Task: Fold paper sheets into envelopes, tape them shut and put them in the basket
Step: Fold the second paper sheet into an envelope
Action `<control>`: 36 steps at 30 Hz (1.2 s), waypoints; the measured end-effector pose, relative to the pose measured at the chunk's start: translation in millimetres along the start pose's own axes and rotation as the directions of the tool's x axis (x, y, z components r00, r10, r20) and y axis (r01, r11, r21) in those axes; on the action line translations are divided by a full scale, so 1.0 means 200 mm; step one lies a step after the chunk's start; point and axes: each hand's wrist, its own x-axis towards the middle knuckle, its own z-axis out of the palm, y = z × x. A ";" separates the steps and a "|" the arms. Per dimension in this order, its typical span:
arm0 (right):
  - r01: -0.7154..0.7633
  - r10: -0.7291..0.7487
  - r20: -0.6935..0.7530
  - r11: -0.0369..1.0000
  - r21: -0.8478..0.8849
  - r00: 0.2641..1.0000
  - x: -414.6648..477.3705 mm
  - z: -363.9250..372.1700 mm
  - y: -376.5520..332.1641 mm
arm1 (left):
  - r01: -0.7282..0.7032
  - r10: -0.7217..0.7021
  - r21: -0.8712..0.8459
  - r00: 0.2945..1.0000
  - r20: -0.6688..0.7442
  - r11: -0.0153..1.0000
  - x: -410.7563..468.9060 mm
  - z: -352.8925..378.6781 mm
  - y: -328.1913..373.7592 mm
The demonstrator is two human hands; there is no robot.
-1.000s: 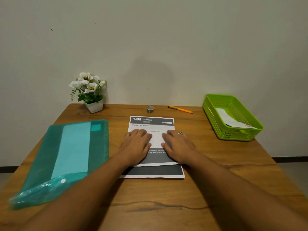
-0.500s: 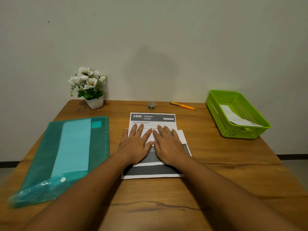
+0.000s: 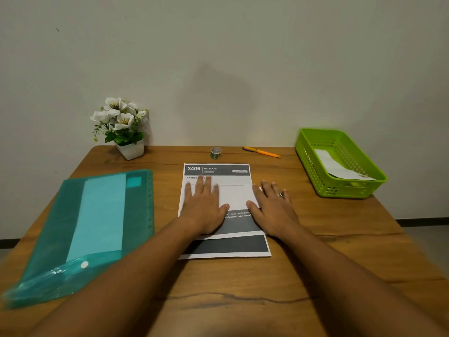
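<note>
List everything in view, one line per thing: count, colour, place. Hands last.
table: 1, brown wood, under everything
paper sheet: 1, white with dark grey print, table centre, partly folded
basket: 1, lime green, far right of table
folded paper: 1, white, inside the basket
folder: 1, translucent teal, left side of table
potted flowers: 1, white blooms, white pot, far left corner
tape roll: 1, greyish, beyond the sheet
pen: 1, orange, right of the tape roll
left hand: 1, flat on the sheet's left part
right hand: 1, flat on the sheet's right edge
</note>
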 end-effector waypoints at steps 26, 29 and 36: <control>0.335 -0.336 0.013 0.941 0.041 0.942 0.01 -0.04 -0.45 | 0.017 -0.018 -0.058 0.999 -0.027 0.998 -0.04 0.09 -0.22; 0.297 -0.298 0.017 0.954 0.049 0.954 0.01 -0.05 -0.38 | 0.017 -0.019 -0.056 1.000 -0.024 0.998 -0.04 0.08 -0.22; 0.139 -0.139 0.036 0.990 -0.004 0.990 -0.02 -0.12 0.00 | 0.021 -0.020 -0.075 1.000 0.011 0.997 -0.03 0.06 -0.23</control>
